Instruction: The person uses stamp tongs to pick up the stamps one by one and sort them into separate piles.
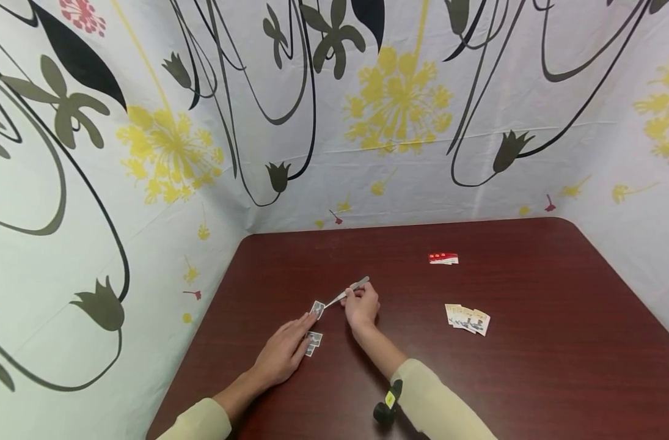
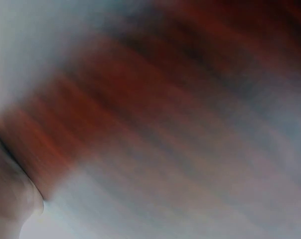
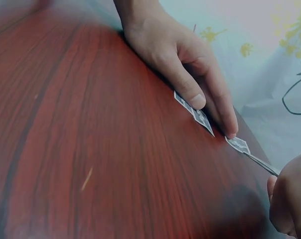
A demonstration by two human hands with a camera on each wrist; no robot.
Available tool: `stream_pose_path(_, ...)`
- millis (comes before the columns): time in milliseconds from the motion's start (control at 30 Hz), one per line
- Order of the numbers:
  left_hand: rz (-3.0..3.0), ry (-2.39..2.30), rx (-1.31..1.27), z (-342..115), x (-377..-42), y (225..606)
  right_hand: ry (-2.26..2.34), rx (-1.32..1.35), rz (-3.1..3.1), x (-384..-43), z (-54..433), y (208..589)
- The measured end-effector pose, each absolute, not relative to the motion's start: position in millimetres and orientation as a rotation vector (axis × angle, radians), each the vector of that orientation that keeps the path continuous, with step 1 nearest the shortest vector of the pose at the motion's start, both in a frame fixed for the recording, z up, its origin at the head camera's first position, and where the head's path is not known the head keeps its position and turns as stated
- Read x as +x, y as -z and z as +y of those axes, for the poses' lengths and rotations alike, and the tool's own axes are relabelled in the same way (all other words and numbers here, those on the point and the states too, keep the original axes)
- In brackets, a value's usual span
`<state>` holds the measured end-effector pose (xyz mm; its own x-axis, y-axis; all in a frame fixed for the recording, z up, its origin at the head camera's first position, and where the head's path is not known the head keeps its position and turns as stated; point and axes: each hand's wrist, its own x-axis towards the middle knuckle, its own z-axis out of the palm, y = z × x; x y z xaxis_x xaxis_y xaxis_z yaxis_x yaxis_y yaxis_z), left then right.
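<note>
My left hand (image 1: 281, 351) lies flat with extended fingers, one fingertip pressing the edge of a small grey stamp (image 1: 318, 309). Two more grey stamps (image 1: 314, 337) overlap beside its thumb, which rests on them in the right wrist view. My right hand (image 1: 361, 308) pinches a pair of metal tweezers (image 1: 358, 285), pointed left and down. In the right wrist view, the tips of the tweezers (image 3: 261, 164) meet the near corner of the single stamp (image 3: 238, 145). The left wrist view is blurred and shows only a bit of skin at lower left.
On the brown wooden table (image 1: 559, 379), a fanned group of several cream stamps (image 1: 467, 319) lies to the right. Farther back is a small stack of red and white stamps (image 1: 443, 259). A flower-patterned cloth (image 1: 334, 134) hangs behind the table's far edge.
</note>
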<state>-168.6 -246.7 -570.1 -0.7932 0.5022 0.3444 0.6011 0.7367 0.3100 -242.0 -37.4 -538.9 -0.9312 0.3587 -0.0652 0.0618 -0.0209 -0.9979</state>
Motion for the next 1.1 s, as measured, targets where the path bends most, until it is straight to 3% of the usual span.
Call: stream_pose_path(1100, -2.705, 0.572, -0.867, -246.9, -168.0, 568.9, -2.048, -0.463, -2.002, -258.6, -39.1, 538.9)
